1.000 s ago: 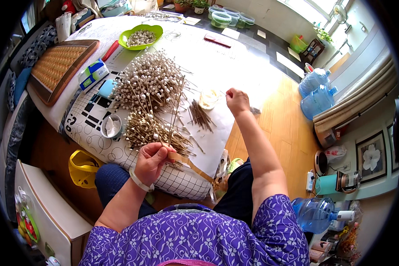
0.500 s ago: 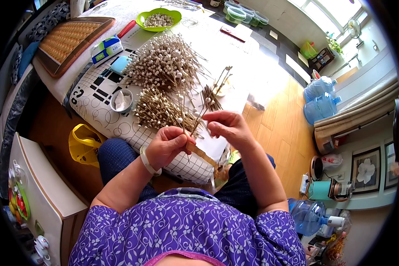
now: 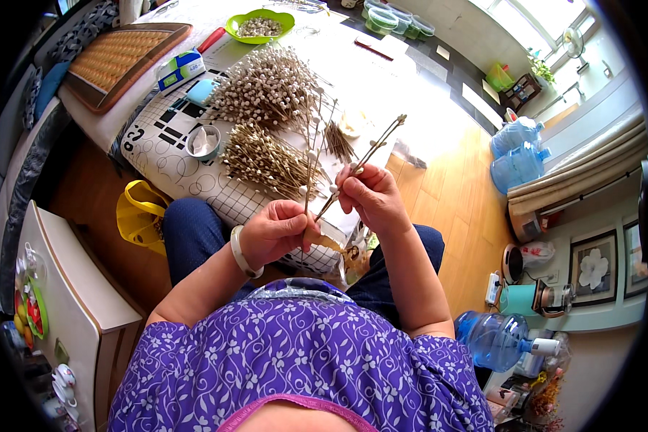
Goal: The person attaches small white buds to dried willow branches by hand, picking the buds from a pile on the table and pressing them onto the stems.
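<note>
Brown thin sticks with small white beads on their tips are in both hands. The left hand point(image 3: 277, 232) is closed around a little bunch of beaded sticks point(image 3: 311, 162) that stands up from its fist, and a strip of tan tape point(image 3: 324, 240) hangs from the bottom of the bunch. The right hand point(image 3: 371, 198) sits just beside the left hand, on its right. Its fingers point(image 3: 347, 186) pinch a budded twig point(image 3: 378, 147) that leans up and away to the right. The low end of the twig meets the bunch near the left hand.

Behind the hands lies a white patterned cushion point(image 3: 158, 155) across the person's knees. On the cushion, right behind the hands, is a pile of tan beaded sticks point(image 3: 263, 158). Farther back on the cushion is a bigger pile of white-beaded sticks point(image 3: 266, 86). A small round cup point(image 3: 203, 142) sits to the left of the tan pile. A heap of short dark sticks point(image 3: 338, 140) lies to the right of the tan pile. Past the far end of the cushion is a green bowl point(image 3: 259, 25) full of pale beads. Well off to the right of the cushion, on the wood floor, stand two blue water jugs point(image 3: 517, 151).
</note>
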A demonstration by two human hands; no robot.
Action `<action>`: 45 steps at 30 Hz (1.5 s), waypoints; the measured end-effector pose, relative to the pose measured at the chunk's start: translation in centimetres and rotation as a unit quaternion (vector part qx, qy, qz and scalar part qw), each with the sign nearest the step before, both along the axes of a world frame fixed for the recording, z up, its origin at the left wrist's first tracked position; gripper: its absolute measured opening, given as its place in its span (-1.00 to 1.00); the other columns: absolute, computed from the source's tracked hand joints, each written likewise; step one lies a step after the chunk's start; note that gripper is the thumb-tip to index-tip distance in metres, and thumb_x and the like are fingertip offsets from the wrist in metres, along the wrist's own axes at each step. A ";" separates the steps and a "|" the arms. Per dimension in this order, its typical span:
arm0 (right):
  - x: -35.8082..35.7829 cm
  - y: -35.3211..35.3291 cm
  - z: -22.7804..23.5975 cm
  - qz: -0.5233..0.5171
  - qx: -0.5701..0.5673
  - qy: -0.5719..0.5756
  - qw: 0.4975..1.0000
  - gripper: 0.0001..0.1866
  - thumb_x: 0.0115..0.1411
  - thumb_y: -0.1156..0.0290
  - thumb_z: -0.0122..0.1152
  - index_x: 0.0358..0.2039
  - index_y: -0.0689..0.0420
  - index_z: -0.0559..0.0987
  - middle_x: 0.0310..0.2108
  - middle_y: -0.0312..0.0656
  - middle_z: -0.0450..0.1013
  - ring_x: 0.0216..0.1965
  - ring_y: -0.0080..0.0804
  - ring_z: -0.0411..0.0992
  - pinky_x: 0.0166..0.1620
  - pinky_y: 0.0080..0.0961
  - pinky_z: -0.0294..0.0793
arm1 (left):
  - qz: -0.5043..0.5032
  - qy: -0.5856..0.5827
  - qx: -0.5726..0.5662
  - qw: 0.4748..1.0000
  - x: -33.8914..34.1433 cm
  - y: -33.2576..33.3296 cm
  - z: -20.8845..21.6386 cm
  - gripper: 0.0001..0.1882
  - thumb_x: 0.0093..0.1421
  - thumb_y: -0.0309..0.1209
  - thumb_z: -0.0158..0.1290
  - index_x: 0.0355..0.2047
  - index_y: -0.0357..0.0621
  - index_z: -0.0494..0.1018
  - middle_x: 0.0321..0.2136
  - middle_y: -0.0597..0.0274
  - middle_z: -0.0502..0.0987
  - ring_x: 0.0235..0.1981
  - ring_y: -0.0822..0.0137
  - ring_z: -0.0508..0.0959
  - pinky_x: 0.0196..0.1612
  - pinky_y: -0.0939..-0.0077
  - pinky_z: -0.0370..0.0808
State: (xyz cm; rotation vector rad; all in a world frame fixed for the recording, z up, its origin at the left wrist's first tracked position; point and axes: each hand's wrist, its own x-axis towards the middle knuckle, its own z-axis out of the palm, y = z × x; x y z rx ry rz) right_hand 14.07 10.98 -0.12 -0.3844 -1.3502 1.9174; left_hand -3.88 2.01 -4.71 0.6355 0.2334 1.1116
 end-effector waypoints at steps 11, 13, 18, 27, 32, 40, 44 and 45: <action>1.6 -1.1 0.8 -0.111 0.051 0.017 0.992 -0.96 0.11 0.54 0.10 -0.44 0.24 0.48 -0.51 -0.23 0.46 -0.51 -0.53 0.46 -0.41 -0.62 0.52 | 0.002 0.099 -0.015 0.995 0.8 -1.0 2.6 -0.84 0.16 -0.44 -0.03 -0.37 -0.31 0.44 -0.37 0.04 0.50 -0.43 0.30 0.52 -0.37 0.50 0.50; 2.7 -0.3 1.0 -0.136 0.051 0.028 0.989 -0.97 0.10 0.55 0.10 -0.43 0.24 0.48 -0.49 -0.20 0.47 -0.50 -0.51 0.47 -0.41 -0.58 0.54 | 0.046 0.235 -0.014 0.971 0.8 -1.3 3.4 -0.85 0.16 -0.44 -0.02 -0.37 -0.30 0.45 -0.37 0.05 0.52 -0.41 0.34 0.54 -0.38 0.56 0.52; 3.2 -1.8 1.9 -0.081 0.032 -0.025 0.996 -0.94 0.11 0.52 0.10 -0.46 0.24 0.48 -0.51 -0.21 0.46 -0.50 -0.53 0.46 -0.41 -0.63 0.52 | 0.144 0.375 -0.030 0.915 1.0 -1.3 3.3 -0.82 0.15 -0.40 0.02 -0.35 -0.29 0.47 -0.51 0.21 0.54 -0.53 0.50 0.53 -0.41 0.67 0.51; 2.4 -2.8 -0.2 -0.082 -0.004 -0.056 0.995 -0.89 0.11 0.45 0.13 -0.45 0.24 0.49 -0.57 -0.24 0.46 -0.56 -0.56 0.45 -0.44 -0.65 0.50 | 0.110 0.352 -0.030 0.929 2.2 -1.5 4.5 -0.82 0.13 -0.43 0.03 -0.33 -0.31 0.48 -0.52 0.18 0.54 -0.52 0.45 0.54 -0.42 0.64 0.50; 2.4 -2.8 -0.6 -0.077 0.001 -0.056 0.995 -0.89 0.11 0.45 0.12 -0.44 0.24 0.49 -0.56 -0.24 0.46 -0.54 -0.56 0.45 -0.43 -0.65 0.50 | 0.077 0.340 -0.061 0.935 2.1 -1.6 4.9 -0.80 0.14 -0.39 0.02 -0.32 -0.30 0.49 -0.50 0.16 0.55 -0.51 0.42 0.56 -0.42 0.64 0.51; 1.8 -3.4 -0.6 -0.100 0.015 -0.094 0.990 -0.92 0.11 0.51 0.11 -0.46 0.24 0.47 -0.55 -0.25 0.45 -0.53 -0.59 0.43 -0.40 -0.68 0.49 | 0.061 0.369 -0.051 0.926 1.9 -1.2 4.8 -0.79 0.15 -0.36 0.01 -0.32 -0.28 0.49 -0.51 0.18 0.55 -0.54 0.46 0.54 -0.45 0.68 0.49; 1.6 -3.4 -0.5 -0.118 0.040 -0.125 0.984 -0.92 0.11 0.51 0.11 -0.47 0.25 0.47 -0.56 -0.26 0.44 -0.53 -0.62 0.42 -0.41 -0.70 0.48 | 0.060 0.381 -0.041 0.922 1.9 -1.1 4.8 -0.77 0.16 -0.35 0.00 -0.32 -0.28 0.50 -0.52 0.19 0.55 -0.54 0.50 0.53 -0.45 0.70 0.49; 1.6 -3.5 -0.5 -0.128 0.054 -0.138 0.981 -0.92 0.11 0.51 0.11 -0.48 0.25 0.47 -0.57 -0.27 0.44 -0.53 -0.63 0.42 -0.41 -0.70 0.47 | 0.060 0.381 -0.041 0.922 1.9 -1.0 4.8 -0.77 0.16 -0.35 0.00 -0.32 -0.28 0.50 -0.52 0.19 0.55 -0.54 0.50 0.53 -0.45 0.70 0.49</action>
